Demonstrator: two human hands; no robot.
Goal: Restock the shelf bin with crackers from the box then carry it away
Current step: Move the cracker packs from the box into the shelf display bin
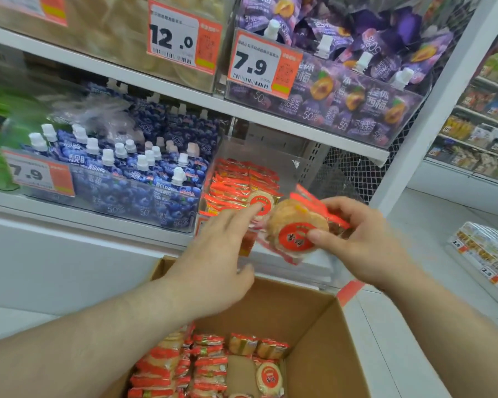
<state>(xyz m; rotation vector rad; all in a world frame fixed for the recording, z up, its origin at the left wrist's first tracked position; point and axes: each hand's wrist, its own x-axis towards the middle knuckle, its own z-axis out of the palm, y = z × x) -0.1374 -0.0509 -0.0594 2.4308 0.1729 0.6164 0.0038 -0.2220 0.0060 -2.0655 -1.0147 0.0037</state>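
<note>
Above the open cardboard box (pixel 322 326), near the middle of the scene, the right hand (pixel 360 242) holds a small stack of cracker packs (pixel 298 229), thumb pressed on the round red label of the front pack and the other fingers curled round the back of the orange-red wrappers. That stack sits just in front of the clear shelf bin (pixel 270 156), tilted, with its upper edge reaching toward the bin's front wall. To the left of it, the left hand (pixel 216 254) reaches forward with fingers straight and loosely spread, holding nothing; its fingertips (pixel 253 209) come up to a red-labelled pack at the front of the bin, though whether they touch it cannot be told through the blur. Inside the bin, more crackers (pixel 236 182) in the same wrapping lie stacked along its left side, while its right and far parts show bare plastic. Down in the box, at the near edge of the scene, further packs (pixel 207 366) stand in rows on the left, with bare cardboard on the right. Left of the bin stands a tray of blue spouted pouches (pixel 144 179) behind a 7.9 price tag (pixel 38 176). On the shelf above, purple spouted pouches (pixel 357 90) fill another clear bin.
</note>
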